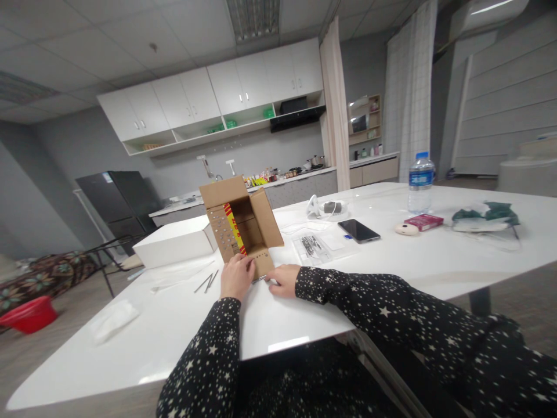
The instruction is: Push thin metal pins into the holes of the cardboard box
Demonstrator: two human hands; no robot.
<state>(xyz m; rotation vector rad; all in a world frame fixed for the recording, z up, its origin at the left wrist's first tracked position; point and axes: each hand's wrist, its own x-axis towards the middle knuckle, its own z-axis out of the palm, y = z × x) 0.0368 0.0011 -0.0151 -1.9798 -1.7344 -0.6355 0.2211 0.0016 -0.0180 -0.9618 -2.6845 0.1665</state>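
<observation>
- Cardboard box (242, 223) lies on its side near the middle of the white surface (391, 273), flaps open toward me, yellow-and-red print showing inside.
- I see the left hand (236, 276) at the box's lower front edge, fingers curled against the bottom flap; the grip looks pressed onto the flap, but I cannot tell whether it pinches anything.
- I see the right hand (284, 280) flat on the surface just beside the same flap, fingers close together, touching a thin metal piece (260, 278) that runs between the two hands.
- Step in hand, as I judge it: steadying the bottom flap of the box at the point where the metal piece meets it.
- Next move, in my judgement, calls for a firm hold on the flap with one hand and fine fingertip work with the other.
- Two thin rods (208, 282) lie just left of the left hand; a white box (174, 241) stands behind them.
- A clear bag (315, 245) and a phone (358, 230) lie to the right, apart from the hands.
- Open room: bare surface lies between the hands and the near edge; a water bottle (420, 183) stands well apart at the far right.
</observation>
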